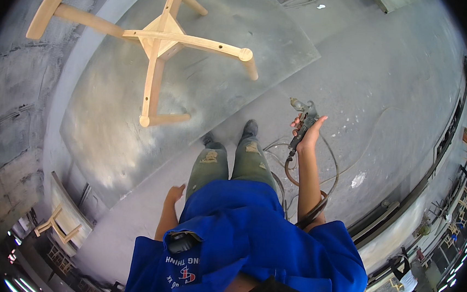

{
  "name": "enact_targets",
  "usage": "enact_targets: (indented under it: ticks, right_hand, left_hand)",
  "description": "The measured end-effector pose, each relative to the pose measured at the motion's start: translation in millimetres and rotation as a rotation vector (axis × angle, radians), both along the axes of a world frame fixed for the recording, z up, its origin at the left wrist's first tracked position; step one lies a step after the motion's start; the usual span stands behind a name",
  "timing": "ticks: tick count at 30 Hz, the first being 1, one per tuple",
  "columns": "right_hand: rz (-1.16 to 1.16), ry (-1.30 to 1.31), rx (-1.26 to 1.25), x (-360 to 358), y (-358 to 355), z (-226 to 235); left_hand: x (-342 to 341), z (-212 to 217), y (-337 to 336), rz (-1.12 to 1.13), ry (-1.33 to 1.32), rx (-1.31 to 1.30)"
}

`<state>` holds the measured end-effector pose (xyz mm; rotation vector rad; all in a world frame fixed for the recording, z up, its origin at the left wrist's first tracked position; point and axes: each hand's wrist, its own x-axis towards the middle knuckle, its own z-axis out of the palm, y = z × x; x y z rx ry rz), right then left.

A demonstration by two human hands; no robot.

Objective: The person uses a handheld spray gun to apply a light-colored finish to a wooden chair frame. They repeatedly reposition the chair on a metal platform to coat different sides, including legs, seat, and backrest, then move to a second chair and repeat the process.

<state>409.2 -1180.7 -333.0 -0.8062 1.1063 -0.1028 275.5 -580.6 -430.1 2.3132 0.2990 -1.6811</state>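
My right hand [312, 134] is wrapped round the grip of a spray gun [308, 114], held out over the floor on the right with its nozzle pointing away from me. From the bottom of the grip hangs an air hose [288, 171], which loops back around my right forearm. My left hand [176, 192] hangs low beside my left thigh; its fingers are mostly hidden, and no object shows in it. Ahead on the left stands a bare pale-wood chair frame [168, 37] with crossed rails and round legs. Neither hand touches it.
Under the chair frame is a large grey metal sheet [99, 113], its edge running diagonally before my feet. More hose curves across the speckled floor [397, 87] on the right. A second wooden frame [58, 224] stands behind left. A person [407, 277] is far back on the right.
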Motion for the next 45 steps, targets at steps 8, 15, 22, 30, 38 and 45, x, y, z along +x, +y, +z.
enact_targets:
  ticks: [8,15,22,30,38,45]
  right_hand:
    - [0.386,0.399,-0.467,-35.7,44.1,-72.0]
    - [1.205,0.282,-1.306,-15.0,165.3,41.8]
    - [0.636,-0.006,-1.603,-16.5,184.2,164.9]
    - [0.48,-0.225,-0.985,21.5,232.8,137.4]
    - [0.984,-0.441,-0.829,7.9,252.0,163.8]
    - [0.526,-0.358,-0.17,-46.5,290.7,134.3]
  left_hand:
    - [3.8,30.0,28.9,0.016,-0.394,0.107]
    - [95.7,54.3,-53.8,0.033,-0.536,-0.438]
    - [120.8,38.6,24.9,-0.061,-0.754,-0.402]
    - [20.3,-19.6,164.6,-0.094,-0.653,-0.106]
    - [-21.1,-18.3,177.1,0.114,-0.537,-0.021]
    - [-4.8,-18.2,134.8,0.191,-0.637,-0.206]
